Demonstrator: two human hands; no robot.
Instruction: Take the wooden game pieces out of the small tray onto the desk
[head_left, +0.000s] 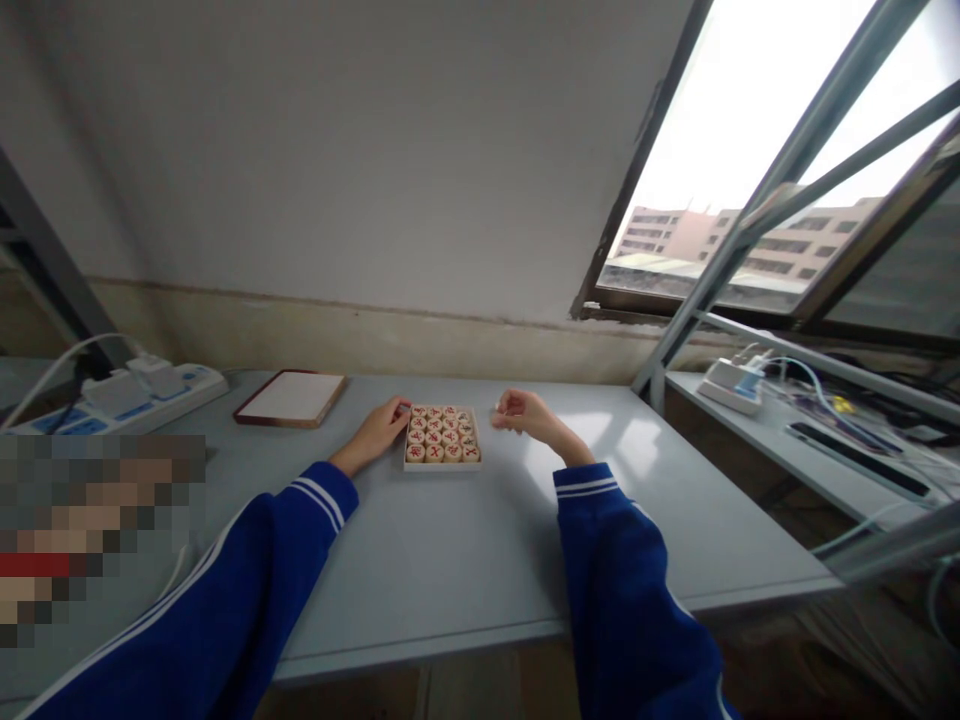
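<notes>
A shallow white box [442, 467] sits mid-table, filled with rows of round, pale Chinese chess pieces [434, 452] marked with red characters. My left hand [381, 428] is at the box's left side, its fingers closed against the upper left edge. To the right of the box, my right hand [527, 414] is held a little apart from it, with thumb and fingers pinched together. A small pale chess piece [496, 417] shows at those fingertips; its face cannot be made out.
Behind my left arm lies a flat, brown-edged white lid or tray [291, 398]. A power strip [142, 398] with plugs and cables stands at the far left. On the right, a metal frame [694, 305] borders the grey table [465, 560], with another power strip [731, 388] beyond.
</notes>
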